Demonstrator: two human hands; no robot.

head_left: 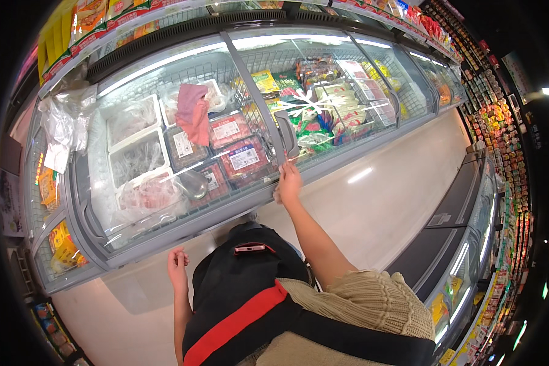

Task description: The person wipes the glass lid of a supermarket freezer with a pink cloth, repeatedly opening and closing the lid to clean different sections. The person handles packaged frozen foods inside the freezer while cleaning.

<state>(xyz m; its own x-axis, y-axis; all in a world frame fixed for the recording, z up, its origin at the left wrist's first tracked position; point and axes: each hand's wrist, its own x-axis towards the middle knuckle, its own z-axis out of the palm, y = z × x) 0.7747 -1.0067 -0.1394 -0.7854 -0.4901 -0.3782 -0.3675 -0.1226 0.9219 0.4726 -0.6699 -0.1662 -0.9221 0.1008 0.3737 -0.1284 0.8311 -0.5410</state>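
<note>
My right hand (289,180) is at the front rim of a chest freezer, its fingers bent against the frame of a sliding glass lid (256,98), just below a grey handle (287,135). Something pale shows at the palm's edge; what it is cannot be made out. My left hand (178,258) hangs beside my body, away from the freezer, fingers loosely curled and nothing visible in them. A crumpled pink cloth (194,114) lies over the left glass. Beneath are packed meat trays (243,157), white bins (137,155) with clear plastic inside, and a rounded shiny object (194,184).
Clear plastic bags (68,116) hang at the freezer's left. Bagged frozen goods (313,132) lie under the right lids. Shelves of packets (89,20) run above. Another row of freezers (444,247) stands across the pale floor (370,192). I wear a black apron (238,274) with a phone in its pocket.
</note>
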